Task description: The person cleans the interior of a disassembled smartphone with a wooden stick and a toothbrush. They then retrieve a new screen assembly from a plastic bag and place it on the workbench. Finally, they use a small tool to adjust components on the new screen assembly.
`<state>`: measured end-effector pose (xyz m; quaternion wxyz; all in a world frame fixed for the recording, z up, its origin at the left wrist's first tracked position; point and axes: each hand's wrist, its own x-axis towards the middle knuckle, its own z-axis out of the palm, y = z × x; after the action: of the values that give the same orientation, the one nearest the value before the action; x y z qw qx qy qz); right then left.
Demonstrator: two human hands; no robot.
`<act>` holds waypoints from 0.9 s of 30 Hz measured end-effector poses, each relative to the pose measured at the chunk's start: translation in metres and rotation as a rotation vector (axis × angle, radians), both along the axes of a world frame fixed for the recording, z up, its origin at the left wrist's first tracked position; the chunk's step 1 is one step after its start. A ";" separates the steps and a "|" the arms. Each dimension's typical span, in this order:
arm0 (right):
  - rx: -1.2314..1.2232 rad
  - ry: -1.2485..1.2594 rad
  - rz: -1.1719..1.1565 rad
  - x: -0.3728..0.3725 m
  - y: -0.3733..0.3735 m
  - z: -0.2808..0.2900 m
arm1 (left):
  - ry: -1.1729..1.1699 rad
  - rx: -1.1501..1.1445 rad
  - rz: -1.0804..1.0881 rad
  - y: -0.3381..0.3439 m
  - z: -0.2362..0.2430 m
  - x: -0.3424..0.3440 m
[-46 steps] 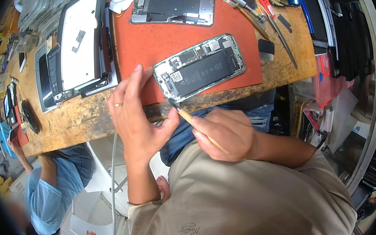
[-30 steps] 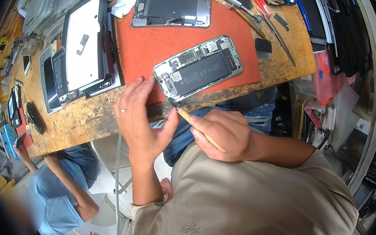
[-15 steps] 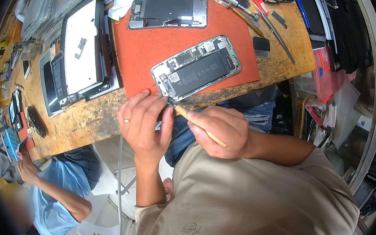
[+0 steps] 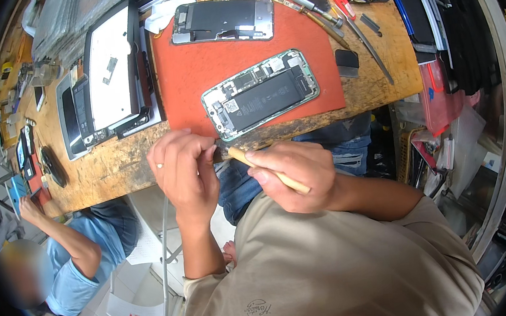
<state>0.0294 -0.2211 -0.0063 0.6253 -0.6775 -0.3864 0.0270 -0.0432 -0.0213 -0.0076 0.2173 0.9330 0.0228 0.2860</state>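
Both forearms come up from the bottom and meet in front of the chest. Left hand [image 4: 182, 168] is curled over, fingers bunched and bent down, ring on one finger, wrist straight. Right hand [image 4: 296, 173] sits just beside it, fingers folded in a tight grip, thumb pressed on top, elbow bent out to the right.

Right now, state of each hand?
Left hand: closed, fingers pinched at the tool's tip; what it pinches cannot be told.
Right hand: closed on a wooden-handled tool.
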 end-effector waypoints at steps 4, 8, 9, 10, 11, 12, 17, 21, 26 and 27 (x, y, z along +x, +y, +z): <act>0.047 0.391 0.054 -0.001 -0.007 0.012 | -0.041 0.098 0.010 0.002 0.007 -0.007; 0.042 0.370 0.005 0.003 -0.013 0.017 | -0.056 0.028 0.087 0.004 0.007 -0.008; 0.019 0.300 -0.024 0.005 -0.013 0.016 | -0.044 -0.010 0.093 0.003 0.006 -0.007; -0.013 0.235 -0.062 0.007 -0.013 0.014 | -0.023 -0.052 0.100 0.003 0.005 -0.005; -0.011 0.194 -0.048 0.009 -0.012 0.012 | -0.004 -0.102 0.103 0.002 0.004 -0.004; -0.019 0.158 -0.043 0.010 -0.010 0.010 | 0.013 -0.085 0.082 0.001 0.003 -0.002; -0.009 0.061 -0.054 0.010 -0.007 0.005 | 0.073 -0.035 0.013 -0.003 0.007 0.005; -0.025 0.009 -0.054 0.010 -0.007 0.002 | 0.128 0.066 -0.051 0.001 0.013 0.011; -0.007 -0.025 -0.055 0.011 -0.007 -0.002 | 0.182 0.171 -0.037 0.002 0.009 0.016; -0.008 -0.031 -0.051 0.011 -0.007 -0.003 | 0.199 0.182 -0.031 0.000 0.007 0.017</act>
<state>0.0402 -0.2282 -0.0089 0.6171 -0.6898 -0.3786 0.0023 -0.0267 -0.0209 -0.0002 0.1327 0.9729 0.0039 0.1894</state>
